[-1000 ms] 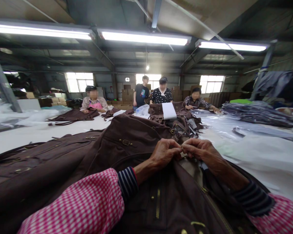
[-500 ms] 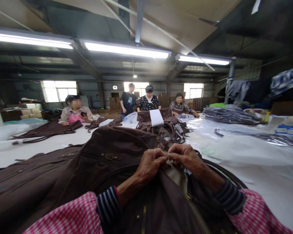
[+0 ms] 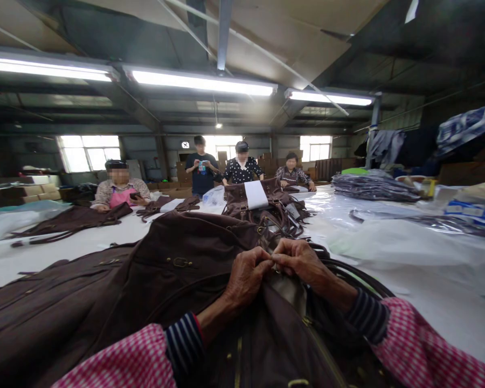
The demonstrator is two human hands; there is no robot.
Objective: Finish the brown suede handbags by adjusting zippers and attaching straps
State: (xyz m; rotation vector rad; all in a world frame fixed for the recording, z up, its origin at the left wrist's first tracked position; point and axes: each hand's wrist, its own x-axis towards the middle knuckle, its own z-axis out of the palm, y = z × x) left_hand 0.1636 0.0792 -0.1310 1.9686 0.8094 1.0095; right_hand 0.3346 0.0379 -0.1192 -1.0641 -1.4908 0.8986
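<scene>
Bag (image 3: 202, 237), dark brown, spreads over the white table (image 3: 8, 261), directly beneath both hands. Its brass zip (image 3: 323, 350) slants from below the fingers toward the near right, with pale lining (image 3: 293, 293) showing at the far end. The right hand (image 3: 301, 264) sits nearer that zip; the left hand (image 3: 244, 272) reaches in across the bag's other side. Thumbs and fingertips pinch narrow, almost meeting; what lies between them is too small to tell.

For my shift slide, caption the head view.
Left hand and right hand pinch close together over a dark brown bag with gold-toned zippers.
</scene>
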